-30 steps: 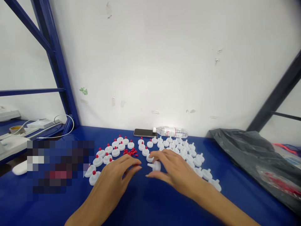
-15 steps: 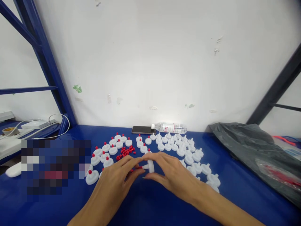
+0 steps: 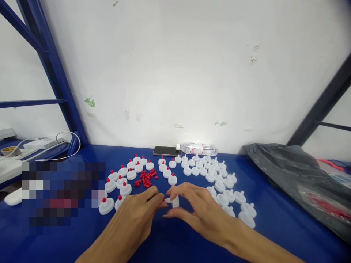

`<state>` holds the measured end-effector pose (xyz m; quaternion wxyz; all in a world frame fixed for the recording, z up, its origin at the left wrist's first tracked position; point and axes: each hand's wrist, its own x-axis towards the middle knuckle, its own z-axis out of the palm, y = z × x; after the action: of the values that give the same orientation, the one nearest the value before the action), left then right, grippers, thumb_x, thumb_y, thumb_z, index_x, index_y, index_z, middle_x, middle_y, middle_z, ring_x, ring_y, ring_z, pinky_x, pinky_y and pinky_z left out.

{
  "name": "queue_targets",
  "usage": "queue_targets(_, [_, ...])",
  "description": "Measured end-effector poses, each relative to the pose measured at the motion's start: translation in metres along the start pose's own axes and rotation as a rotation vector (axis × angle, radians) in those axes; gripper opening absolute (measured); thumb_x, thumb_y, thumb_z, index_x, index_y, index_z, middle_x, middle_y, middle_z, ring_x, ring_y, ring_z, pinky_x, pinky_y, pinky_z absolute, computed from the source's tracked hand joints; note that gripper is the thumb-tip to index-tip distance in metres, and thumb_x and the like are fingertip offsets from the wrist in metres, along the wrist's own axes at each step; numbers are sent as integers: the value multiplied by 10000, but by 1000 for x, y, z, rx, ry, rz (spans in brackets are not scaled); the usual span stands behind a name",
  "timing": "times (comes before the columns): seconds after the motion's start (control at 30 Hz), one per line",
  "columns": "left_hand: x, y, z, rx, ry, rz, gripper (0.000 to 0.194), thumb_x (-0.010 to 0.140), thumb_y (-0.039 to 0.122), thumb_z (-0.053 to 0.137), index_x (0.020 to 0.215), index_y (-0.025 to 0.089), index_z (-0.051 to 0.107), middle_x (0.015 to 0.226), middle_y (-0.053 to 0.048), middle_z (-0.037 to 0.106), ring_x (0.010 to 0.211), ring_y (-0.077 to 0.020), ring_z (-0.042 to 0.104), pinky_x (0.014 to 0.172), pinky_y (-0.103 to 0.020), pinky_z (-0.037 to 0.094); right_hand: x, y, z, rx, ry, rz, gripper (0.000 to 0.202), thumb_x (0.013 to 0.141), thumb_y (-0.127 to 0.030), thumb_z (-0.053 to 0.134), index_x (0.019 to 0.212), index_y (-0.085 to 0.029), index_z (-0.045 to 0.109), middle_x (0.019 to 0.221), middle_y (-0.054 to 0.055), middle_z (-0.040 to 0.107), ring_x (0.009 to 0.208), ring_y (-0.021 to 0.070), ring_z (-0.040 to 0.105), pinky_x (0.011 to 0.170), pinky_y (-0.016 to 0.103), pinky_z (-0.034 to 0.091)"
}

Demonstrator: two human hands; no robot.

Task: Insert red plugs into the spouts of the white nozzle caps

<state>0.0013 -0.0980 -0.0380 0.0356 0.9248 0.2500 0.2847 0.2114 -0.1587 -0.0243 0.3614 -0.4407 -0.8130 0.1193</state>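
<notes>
The white spouted cap [image 3: 175, 201] is held on its side above the middle of the blue worktop [image 3: 175, 243], its spout pointing left. The right hand [image 3: 201, 208] grips its round base between the thumb and fingers. The left hand [image 3: 134, 215] is closed at the spout's tip, where a bit of red shows at the fingertips; how much of the spout the red piece covers is hidden.

Just beyond the left hand lies a loose pile of small red caps [image 3: 147, 178]. Around the pile, to its left, far side and right, white caps with red tips [image 3: 106, 207] stand upright. Beyond and to the right of the right hand is a crowd of plain white spouted caps [image 3: 210, 177], close together.

Near the worktop's far edge, by the wall [image 3: 175, 73], a dark phone [image 3: 166, 151] lies flat, with a clear bottle [image 3: 203, 149] on its side at the phone's right end. Toward the right edge spreads a dark plastic sheet [image 3: 270, 164], bearing a clear packet with red contents [image 3: 327, 207]. At the left, a patch is pixelated.
</notes>
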Motion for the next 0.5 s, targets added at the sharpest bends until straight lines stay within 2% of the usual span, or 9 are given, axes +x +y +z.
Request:
queue_targets(0.1, [0,-1,-2,-5,-33,16,393,968,59,306,886,186,669,774,-22,640,639,-110,666,606,-192,526,-1,1,5,103,-10,135,228,910,-451,704,998,-294,564,1068,-36,714,999,177,690,896,302,530])
queue_targets(0.2, [3,-1,-3,74,-164,-59,369,986,98,355,881,192,696,788,-28,677,667,-142,699,613,-219,542,2,5,9,130,-36,220,259,877,-415,751,991,-286,556,1026,-47,711,918,169,689,824,286,532])
queue_targets(0.27, [5,-1,-1,182,-278,-165,295,995,165,441,938,208,728,861,-42,723,727,-186,730,626,-253,558,5,8,9,91,-62,193,271,907,-325,730,1124,-304,569,1084,-40,707,988,166,678,857,276,521])
queue_targets(0.33, [6,0,1,294,-323,-292,249,985,213,510,1102,229,730,1029,-73,751,788,-224,749,654,-290,577,7,10,6,41,-83,123,263,955,-243,661,1200,-305,587,1158,-18,689,1063,164,658,925,280,502])
queue_targets(0.43, [3,-1,3,413,-302,-434,368,998,225,485,1333,265,634,1257,-116,699,861,-257,756,665,-332,589,9,14,3,-31,-71,89,154,992,-218,590,1123,-278,644,1189,18,648,1032,164,655,940,300,500])
queue_targets(0.5, [3,-2,3,439,-338,-472,388,1015,216,431,1347,279,623,1284,-115,680,900,-274,754,659,-349,589,8,15,2,-72,-45,135,89,974,-246,622,1058,-265,647,1155,21,633,943,160,656,871,305,517])
